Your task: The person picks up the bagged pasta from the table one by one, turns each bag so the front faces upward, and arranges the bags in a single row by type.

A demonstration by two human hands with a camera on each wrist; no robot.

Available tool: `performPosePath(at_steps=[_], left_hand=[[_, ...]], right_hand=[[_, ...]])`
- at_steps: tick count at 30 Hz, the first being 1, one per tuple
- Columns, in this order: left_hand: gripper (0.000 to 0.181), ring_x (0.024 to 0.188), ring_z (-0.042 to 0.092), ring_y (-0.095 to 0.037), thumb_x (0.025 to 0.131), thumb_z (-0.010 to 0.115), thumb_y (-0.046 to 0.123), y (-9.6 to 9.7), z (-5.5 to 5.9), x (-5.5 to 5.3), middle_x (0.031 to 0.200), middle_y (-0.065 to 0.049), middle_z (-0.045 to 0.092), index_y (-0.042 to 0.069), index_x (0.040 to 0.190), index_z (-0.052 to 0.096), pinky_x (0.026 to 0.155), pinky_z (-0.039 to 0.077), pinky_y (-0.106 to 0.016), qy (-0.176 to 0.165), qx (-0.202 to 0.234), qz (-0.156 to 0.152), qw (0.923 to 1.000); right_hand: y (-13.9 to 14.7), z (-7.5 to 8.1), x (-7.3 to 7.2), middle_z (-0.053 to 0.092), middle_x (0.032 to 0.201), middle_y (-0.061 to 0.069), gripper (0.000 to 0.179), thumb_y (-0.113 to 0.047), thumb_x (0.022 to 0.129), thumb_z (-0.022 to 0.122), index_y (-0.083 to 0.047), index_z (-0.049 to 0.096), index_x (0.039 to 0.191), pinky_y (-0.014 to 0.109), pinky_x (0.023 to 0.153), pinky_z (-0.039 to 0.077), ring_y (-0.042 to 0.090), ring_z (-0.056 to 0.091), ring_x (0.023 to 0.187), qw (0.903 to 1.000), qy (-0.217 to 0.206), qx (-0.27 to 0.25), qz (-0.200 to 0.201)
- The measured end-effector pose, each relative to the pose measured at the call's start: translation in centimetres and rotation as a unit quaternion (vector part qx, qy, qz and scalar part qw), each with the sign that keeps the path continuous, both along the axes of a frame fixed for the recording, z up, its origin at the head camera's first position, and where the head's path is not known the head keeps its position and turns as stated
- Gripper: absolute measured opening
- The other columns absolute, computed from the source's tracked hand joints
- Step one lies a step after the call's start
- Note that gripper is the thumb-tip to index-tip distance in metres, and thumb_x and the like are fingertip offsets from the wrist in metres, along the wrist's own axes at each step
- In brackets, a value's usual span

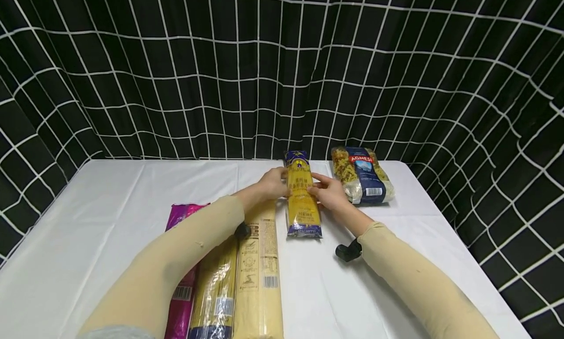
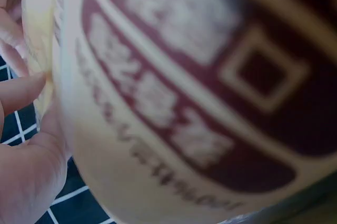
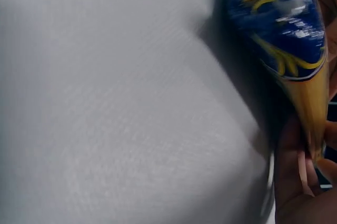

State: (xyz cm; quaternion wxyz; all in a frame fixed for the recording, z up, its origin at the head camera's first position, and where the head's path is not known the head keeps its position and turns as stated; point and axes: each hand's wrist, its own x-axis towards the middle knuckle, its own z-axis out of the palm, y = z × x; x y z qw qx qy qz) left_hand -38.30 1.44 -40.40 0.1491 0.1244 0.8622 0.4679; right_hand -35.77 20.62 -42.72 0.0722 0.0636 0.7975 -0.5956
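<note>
White cloth covers the worktop [image 1: 110, 221], and I have both hands on a narrow yellow-and-blue spaghetti packet [image 1: 301, 197] lying lengthwise near the far edge, a little right of the middle. My left hand [image 1: 274, 183] grips its left side and my right hand [image 1: 329, 192] grips its right side, fingers curled over the wrapper, so the 2 hands clamp the packet between them. In the right wrist view the blue end of the packet [image 3: 279, 18] sits just above the cloth, with my fingers [image 3: 295, 182] beneath it. The left wrist view is filled by a blurred cream and dark red wrapper. Just right of the packet, near the far right corner, lies a blue bag of fusilli [image 1: 361, 175]. Along the near edge, under my left forearm, 3 long packets lie side by side: a magenta packet [image 1: 180, 260], a clear spaghetti packet [image 1: 216, 290] and a cream packet [image 1: 262, 275].
</note>
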Motion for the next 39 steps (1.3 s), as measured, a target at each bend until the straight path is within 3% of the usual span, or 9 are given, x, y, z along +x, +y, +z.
performPosePath(at_steps=[6, 11, 16, 20, 26, 31, 35, 39], left_hand=[[0.079, 0.144, 0.046, -0.035, 0.092, 0.073, 0.0, -0.4, -0.5, 0.4, 0.154, -0.021, 0.05, -0.001, 0.159, 0.034, 0.121, 0.036, -0.04, 0.006, -0.004, -0.005, 1.0], [0.072, 0.139, 0.051, -0.034, 0.094, 0.072, 0.003, -0.5, -0.6, 0.6, 0.152, -0.021, 0.052, -0.003, 0.157, 0.038, 0.116, 0.042, -0.039, 0.001, -0.002, -0.003, 1.0], [0.067, 0.133, 0.057, -0.034, 0.095, 0.069, 0.003, -0.9, -0.3, 1.0, 0.149, -0.024, 0.054, -0.005, 0.155, 0.04, 0.105, 0.052, -0.036, -0.011, 0.006, -0.014, 0.9998], [0.064, 0.128, 0.062, -0.034, 0.096, 0.067, 0.003, -1.5, 0.2, 1.3, 0.148, -0.024, 0.055, -0.006, 0.154, 0.042, 0.098, 0.057, -0.033, -0.03, 0.04, -0.017, 0.9986], [0.053, 0.129, 0.061, -0.033, 0.102, 0.063, 0.009, -4.1, 1.7, 2.0, 0.148, -0.018, 0.057, 0.001, 0.152, 0.049, 0.101, 0.055, -0.041, -0.036, 0.089, -0.033, 0.9948], [0.044, 0.122, 0.063, -0.035, 0.104, 0.063, 0.014, -7.6, 2.9, 2.5, 0.14, -0.018, 0.062, 0.005, 0.146, 0.058, 0.101, 0.054, -0.048, -0.006, 0.101, -0.049, 0.9937], [0.035, 0.106, 0.065, -0.033, 0.105, 0.062, 0.02, -9.7, 3.7, 3.1, 0.127, -0.014, 0.067, 0.01, 0.138, 0.066, 0.094, 0.055, -0.052, 0.042, 0.064, -0.047, 0.996], [0.031, 0.105, 0.064, -0.028, 0.104, 0.064, 0.019, -10.7, 3.8, 3.4, 0.122, -0.012, 0.069, 0.01, 0.132, 0.07, 0.092, 0.054, -0.046, 0.088, 0.002, -0.07, 0.9937]], right_hand=[[0.2, -0.7, 0.2, 0.06, 0.136, 0.019, 0.058, -0.011, 0.103, 0.062, -0.012, 0.044, 0.159, 0.023, 0.06, 0.052, 0.014, 0.061, 0.088, 0.998, 0.013, 0.059, 0.018], [0.3, -0.5, 0.3, 0.067, 0.132, 0.023, 0.056, -0.016, 0.101, 0.067, -0.005, 0.05, 0.154, 0.023, 0.065, 0.056, 0.021, 0.066, 0.091, 0.984, 0.072, 0.158, 0.038], [0.4, -0.4, 1.1, 0.065, 0.136, 0.026, 0.056, -0.015, 0.101, 0.069, 0.0, 0.051, 0.151, 0.028, 0.071, 0.062, 0.027, 0.072, 0.098, 0.989, 0.063, 0.13, 0.028], [0.7, 0.2, 2.3, 0.059, 0.143, 0.026, 0.06, -0.015, 0.1, 0.067, 0.001, 0.046, 0.154, 0.035, 0.083, 0.062, 0.035, 0.068, 0.115, 0.9899, 0.067, 0.119, 0.04], [0.8, 2.0, 5.6, 0.056, 0.15, 0.02, 0.06, -0.017, 0.1, 0.066, -0.003, 0.047, 0.155, 0.046, 0.103, 0.051, 0.037, 0.061, 0.127, 0.9834, 0.097, 0.139, 0.064], [0.1, 3.0, 9.4, 0.055, 0.15, 0.02, 0.058, -0.014, 0.1, 0.067, -0.002, 0.049, 0.153, 0.037, 0.093, 0.056, 0.037, 0.062, 0.125, 0.9799, 0.121, 0.123, 0.1], [-1.0, 2.7, 12.6, 0.056, 0.148, 0.022, 0.059, -0.011, 0.097, 0.07, 0.001, 0.05, 0.151, 0.028, 0.084, 0.058, 0.034, 0.067, 0.116, 0.9771, 0.129, 0.098, 0.137], [-2.6, 2.5, 15.3, 0.054, 0.147, 0.027, 0.065, -0.007, 0.092, 0.073, 0.005, 0.047, 0.151, 0.029, 0.076, 0.061, 0.028, 0.072, 0.098, 0.9743, 0.121, 0.068, 0.177]])
